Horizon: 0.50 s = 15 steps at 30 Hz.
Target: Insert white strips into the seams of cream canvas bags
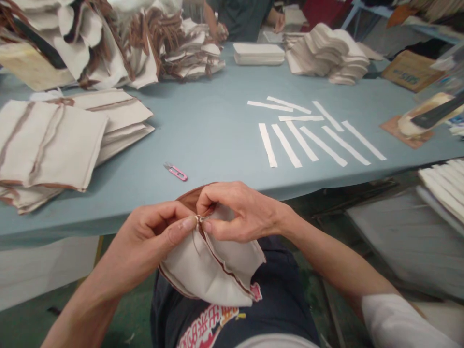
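Over my lap, at the table's front edge, I hold a cream fabric piece [195,270] with brown-edged seams; brown material shows along its far side. My left hand [159,234] pinches the top of its middle seam between thumb and forefinger. Close beside it, my right hand [239,212] pinches the same seam, the two sets of fingertips almost touching. What exactly lies between the fingertips is too small to make out. A pair of pink thread snips [176,172] lies on the table just beyond my left hand.
The blue-covered table [203,130] bears several white strips [290,145] at right. Stacked sewn cream pieces [50,140] lie at left. Behind are a heap of cream and brown pieces [108,43], stacked cream panels [326,50] and a cardboard box [411,71]. Another person [241,19] stands across the table.
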Available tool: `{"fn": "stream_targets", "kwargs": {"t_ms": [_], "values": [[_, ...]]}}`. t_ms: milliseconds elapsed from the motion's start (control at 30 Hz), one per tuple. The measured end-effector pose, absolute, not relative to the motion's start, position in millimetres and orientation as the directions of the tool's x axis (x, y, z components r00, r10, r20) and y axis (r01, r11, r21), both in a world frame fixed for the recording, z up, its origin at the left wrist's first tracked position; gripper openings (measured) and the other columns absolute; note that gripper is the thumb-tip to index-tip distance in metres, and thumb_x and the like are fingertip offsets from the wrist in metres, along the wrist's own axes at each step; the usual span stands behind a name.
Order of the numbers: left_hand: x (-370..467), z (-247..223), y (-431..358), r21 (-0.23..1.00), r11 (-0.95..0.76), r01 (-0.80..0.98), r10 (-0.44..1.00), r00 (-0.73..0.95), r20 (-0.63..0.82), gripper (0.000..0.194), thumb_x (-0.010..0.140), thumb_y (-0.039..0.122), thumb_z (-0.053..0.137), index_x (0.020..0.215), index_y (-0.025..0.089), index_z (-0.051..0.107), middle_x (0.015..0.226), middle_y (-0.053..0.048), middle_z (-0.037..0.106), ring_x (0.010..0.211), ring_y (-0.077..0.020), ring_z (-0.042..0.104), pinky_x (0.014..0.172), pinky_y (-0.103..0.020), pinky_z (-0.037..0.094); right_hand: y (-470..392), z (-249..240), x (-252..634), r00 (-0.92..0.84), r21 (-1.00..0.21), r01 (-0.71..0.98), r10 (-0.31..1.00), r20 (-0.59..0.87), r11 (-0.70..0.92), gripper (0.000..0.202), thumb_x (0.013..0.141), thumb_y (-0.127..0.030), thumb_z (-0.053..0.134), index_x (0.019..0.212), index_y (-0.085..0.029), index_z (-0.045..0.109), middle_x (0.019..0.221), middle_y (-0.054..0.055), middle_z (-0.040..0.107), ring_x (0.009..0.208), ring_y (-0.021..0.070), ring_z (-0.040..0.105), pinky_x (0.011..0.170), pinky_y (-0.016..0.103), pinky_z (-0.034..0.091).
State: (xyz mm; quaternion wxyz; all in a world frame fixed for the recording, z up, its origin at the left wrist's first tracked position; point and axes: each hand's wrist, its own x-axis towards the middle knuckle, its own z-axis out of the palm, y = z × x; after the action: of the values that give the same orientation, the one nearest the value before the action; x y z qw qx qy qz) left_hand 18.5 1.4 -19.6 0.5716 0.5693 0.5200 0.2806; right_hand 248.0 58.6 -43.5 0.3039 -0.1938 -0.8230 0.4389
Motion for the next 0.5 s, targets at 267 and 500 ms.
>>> {"fn": "stream_targets", "kwargs": {"t_ms": [267, 500], "values": [[14.6, -30.6, -2.0, 0.925, 0.261, 0.276, 0.91, 0.251, -0.331, 0.043, 0.091, 0.057, 0.086, 0.074, 0.018, 0.078, 0.063, 0.002, 0.066, 0.055, -0.0094, 0.047, 0.05, -0.016, 0.036, 55.1, -49.3, 252.6, -0.716, -0.81, 0.104, 0.609, 0.341, 0.577, 0.003, 0.093, -0.022, 0.065, 0.091, -0.021, 0.062, 0.086, 0.0, 0.071, 0.077, 0.015, 0.058, 0.077, 0.029, 0.043], [22.0, -26.9, 5.8, 0.913, 0.234, 0.336, 0.884, 0.317, -0.343, 0.038, 0.085, 0.053, 0.086, 0.08, 0.017, 0.075, 0.066, 0.002, 0.062, 0.057, -0.0108, 0.048, 0.051, -0.017, 0.037, 60.7, -59.3, 254.2, -0.741, -0.87, 0.089, 0.616, 0.267, 0.485, 0.006, 0.091, -0.026, 0.065, 0.093, -0.021, 0.065, 0.089, 0.001, 0.074, 0.078, 0.0154, 0.06, 0.076, 0.03, 0.044]]}}
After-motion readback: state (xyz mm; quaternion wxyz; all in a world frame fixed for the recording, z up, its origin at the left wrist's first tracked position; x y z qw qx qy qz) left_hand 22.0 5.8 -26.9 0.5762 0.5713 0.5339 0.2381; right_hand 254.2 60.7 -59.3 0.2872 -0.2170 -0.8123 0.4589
